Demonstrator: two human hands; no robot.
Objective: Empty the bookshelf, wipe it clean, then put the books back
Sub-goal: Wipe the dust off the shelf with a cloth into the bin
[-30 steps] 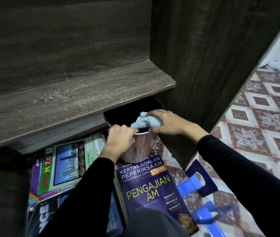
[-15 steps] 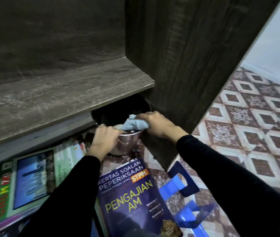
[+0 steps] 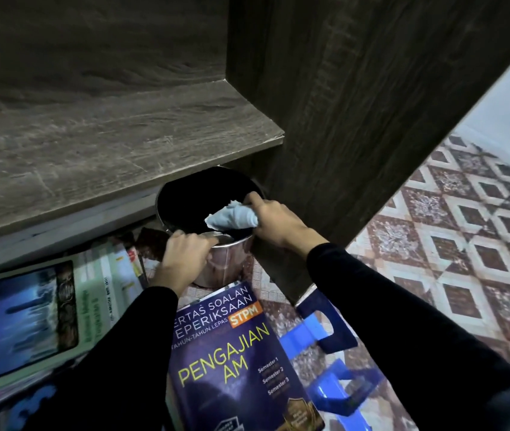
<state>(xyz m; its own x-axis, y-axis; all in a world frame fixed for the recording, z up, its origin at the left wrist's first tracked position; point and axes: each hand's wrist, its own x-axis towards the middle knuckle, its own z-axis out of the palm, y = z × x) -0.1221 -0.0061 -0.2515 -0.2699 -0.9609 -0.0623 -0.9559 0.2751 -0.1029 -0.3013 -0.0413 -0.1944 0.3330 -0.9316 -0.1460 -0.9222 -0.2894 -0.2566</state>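
Bookshelf (image 3: 107, 157) fills top & left: dark wood grain, shelf board scuffed, side panel running down to the patterned tile floor (image 3: 465, 244) at right. Books lie on the floor below the shelf, w/ green book (image 3: 39, 321) at left and purple book (image 3: 235, 353), "Pengajian AM", in the middle. Blue plastic pieces (image 3: 325, 331) sit just beside purple book. Metal pot (image 3: 225, 262) stands partly under shelf edge. Left hand (image 3: 182, 256) curls over pot's near rim, gripping it. Right hand (image 3: 278, 222) pinches a bunched pale-blue cloth (image 3: 231, 217) over pot's mouth.
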